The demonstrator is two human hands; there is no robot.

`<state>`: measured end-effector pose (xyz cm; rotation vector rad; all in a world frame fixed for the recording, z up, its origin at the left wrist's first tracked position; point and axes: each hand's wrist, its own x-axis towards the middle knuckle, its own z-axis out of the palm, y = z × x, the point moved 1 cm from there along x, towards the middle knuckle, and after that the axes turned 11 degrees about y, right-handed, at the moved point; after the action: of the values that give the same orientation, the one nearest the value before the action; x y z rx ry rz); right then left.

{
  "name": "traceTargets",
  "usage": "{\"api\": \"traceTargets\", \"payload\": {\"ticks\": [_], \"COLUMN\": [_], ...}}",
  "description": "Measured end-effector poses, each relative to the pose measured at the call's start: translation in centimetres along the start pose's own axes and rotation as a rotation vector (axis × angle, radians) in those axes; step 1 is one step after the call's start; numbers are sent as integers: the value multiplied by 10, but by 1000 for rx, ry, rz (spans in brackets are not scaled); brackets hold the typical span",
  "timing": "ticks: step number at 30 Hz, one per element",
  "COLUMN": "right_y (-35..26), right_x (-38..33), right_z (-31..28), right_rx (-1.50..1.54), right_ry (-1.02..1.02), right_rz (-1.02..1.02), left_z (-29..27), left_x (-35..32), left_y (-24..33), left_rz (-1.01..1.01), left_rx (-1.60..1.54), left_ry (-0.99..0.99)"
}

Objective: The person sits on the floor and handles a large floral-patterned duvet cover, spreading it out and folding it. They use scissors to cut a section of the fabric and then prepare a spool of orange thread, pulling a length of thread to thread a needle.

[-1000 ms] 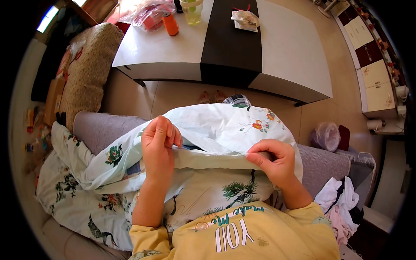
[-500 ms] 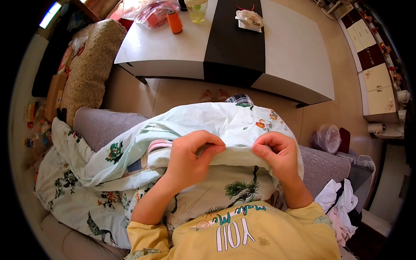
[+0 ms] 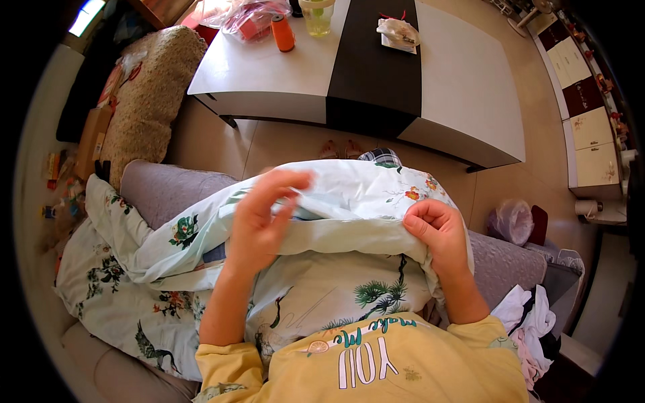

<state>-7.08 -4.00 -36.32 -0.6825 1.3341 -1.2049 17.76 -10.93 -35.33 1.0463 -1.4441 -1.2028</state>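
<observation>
While the right hand (image 3: 438,230) pinches floral cloth (image 3: 349,235), the left hand (image 3: 262,218) looks blurred

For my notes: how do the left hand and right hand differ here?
The right hand pinches the edge of the cloth; the left hand is not seen gripping that edge, though blur hides whether it holds anything small. The right hand looks fairly sharp, the left hand blurred. The left hand reaches higher in the picture than the right hand. Both are bare.

Downward head-worn fisheye view, close above left hand (image 3: 261,218) and right hand (image 3: 440,228)
</observation>
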Motion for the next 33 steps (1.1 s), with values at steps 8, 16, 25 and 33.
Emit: {"api": "traceTargets", "payload": {"ticks": [8, 16, 25, 33], "right_y": [1, 4, 4, 4], "right_x": [0, 0, 1, 0], "right_z": [0, -2, -1, -2], "right_rx": [54, 76, 85, 74], "right_ry": [5, -3, -3, 5], "right_rz": [74, 82, 93, 88], "left_z": [37, 11, 34, -1], "left_x": [-10, -7, -18, -1], "left_y": [1, -18, -1, -23], "left_rz": [149, -164, 21, -179], "left_rx": [333, -96, 280, -151], "left_ry": [-100, 155, -67, 251]}}
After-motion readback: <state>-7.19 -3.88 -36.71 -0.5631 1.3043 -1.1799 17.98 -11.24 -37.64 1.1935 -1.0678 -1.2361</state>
